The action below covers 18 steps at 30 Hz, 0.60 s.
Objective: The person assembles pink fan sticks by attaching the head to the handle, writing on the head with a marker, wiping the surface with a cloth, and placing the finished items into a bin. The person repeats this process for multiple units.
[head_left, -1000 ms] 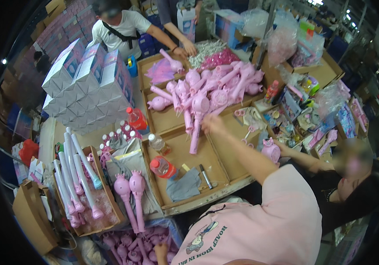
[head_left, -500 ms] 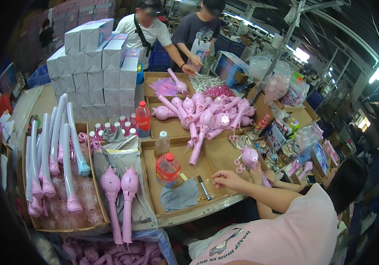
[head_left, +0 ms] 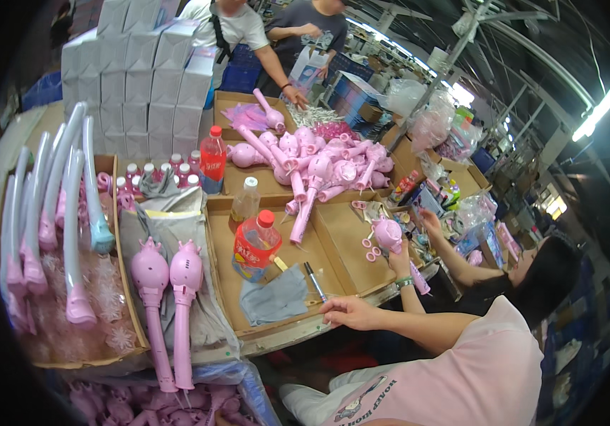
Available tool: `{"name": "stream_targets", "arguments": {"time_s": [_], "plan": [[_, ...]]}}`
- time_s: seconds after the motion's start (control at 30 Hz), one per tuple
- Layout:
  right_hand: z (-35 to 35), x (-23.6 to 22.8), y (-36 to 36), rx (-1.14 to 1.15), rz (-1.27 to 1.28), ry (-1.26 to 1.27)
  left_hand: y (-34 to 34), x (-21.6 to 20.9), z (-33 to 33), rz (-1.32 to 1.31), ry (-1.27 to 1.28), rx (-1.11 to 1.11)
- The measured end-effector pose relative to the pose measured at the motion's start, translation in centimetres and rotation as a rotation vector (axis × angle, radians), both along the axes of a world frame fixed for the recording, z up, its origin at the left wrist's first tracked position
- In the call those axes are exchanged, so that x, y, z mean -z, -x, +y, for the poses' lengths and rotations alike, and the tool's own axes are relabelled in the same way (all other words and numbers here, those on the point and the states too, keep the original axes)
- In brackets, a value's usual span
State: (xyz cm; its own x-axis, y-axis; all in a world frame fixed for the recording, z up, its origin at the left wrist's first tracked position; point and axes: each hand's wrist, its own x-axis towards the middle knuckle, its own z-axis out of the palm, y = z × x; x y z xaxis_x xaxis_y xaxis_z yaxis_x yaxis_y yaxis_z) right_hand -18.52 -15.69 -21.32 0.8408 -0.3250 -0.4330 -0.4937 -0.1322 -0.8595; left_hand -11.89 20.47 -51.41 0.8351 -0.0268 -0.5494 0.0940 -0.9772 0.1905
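Neither of my hands shows in the head view, so what they hold cannot be seen. Nearest the lower edge, two pink toy wands (head_left: 185, 273) lie side by side on grey cloth (head_left: 212, 312), their handles hanging past the table edge. Left of them a cardboard box (head_left: 128, 277) holds clear star-shaped pieces and long pale tubes (head_left: 72, 227) with pink ends, one with a blue end. Below, a plastic-lined bin (head_left: 255, 397) contains several more pink parts.
At right, a co-worker in a pink shirt (head_left: 454, 369) reaches over a cardboard tray (head_left: 347, 273). Beyond sits another co-worker (head_left: 489, 277); a hand there holds a pink wand (head_left: 388, 234). Bottles (head_left: 256, 245), a wand pile (head_left: 319, 167) and stacked cartons (head_left: 138, 92) stand farther back, near two standing people.
The whole view has shifted, so the table sits farther left. The pink-shirted co-worker's hand has come nearer the marker. At far right, another co-worker's hand is raised.
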Motion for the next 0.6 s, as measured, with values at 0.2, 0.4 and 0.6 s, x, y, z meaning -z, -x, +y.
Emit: {"name": "stream_targets", "arguments": {"time_s": [0.2,0.4,0.6], "plan": [[2.1,-3.7,1.0,-0.093,-0.083,0.139,-3.2,-3.8,1.9,-0.173,0.169,-0.096],[3.5,-7.4,1.2,-0.096,-0.152,0.079,-6.9,-14.9,4.8,-0.520,0.596,-0.322],[6.8,-9.0,-1.0,-0.207,-0.206,-0.228,-6.7,-33.6,3.4,-0.996,1.048,-0.188]]}}
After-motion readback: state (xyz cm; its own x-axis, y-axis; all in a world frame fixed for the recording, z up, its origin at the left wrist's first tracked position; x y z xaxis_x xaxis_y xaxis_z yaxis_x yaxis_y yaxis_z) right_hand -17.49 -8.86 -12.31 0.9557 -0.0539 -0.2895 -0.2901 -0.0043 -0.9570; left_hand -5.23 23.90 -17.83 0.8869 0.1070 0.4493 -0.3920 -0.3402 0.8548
